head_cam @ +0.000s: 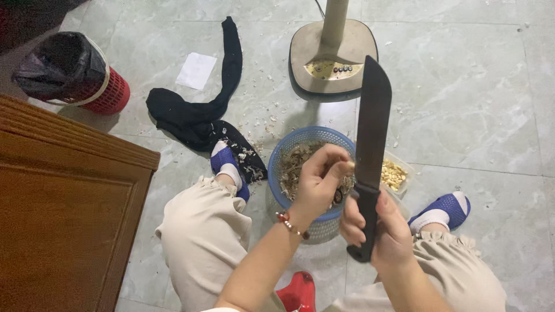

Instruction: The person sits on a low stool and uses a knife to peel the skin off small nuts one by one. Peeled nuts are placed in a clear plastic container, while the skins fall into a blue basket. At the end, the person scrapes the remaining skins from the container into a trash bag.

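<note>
My right hand [386, 230] grips the black handle of a large dark knife [372, 124], blade pointing up and away. My left hand [317, 180], with a beaded bracelet on the wrist, pinches a small pale piece against the blade's base, just above a blue plastic basket [283, 151] filled with peelings. Beside the basket, to its right, a clear container [395, 173] holds pale peeled pieces. I sit low with my knees on either side, in beige trousers and blue slippers [446, 209].
A fan base [332, 55] stands on the tiled floor beyond the basket. Black cloth [203, 112] and a white paper [196, 70] lie at centre left. A red bin with a black bag [69, 69] stands at far left. A wooden cabinet [63, 196] fills the left side.
</note>
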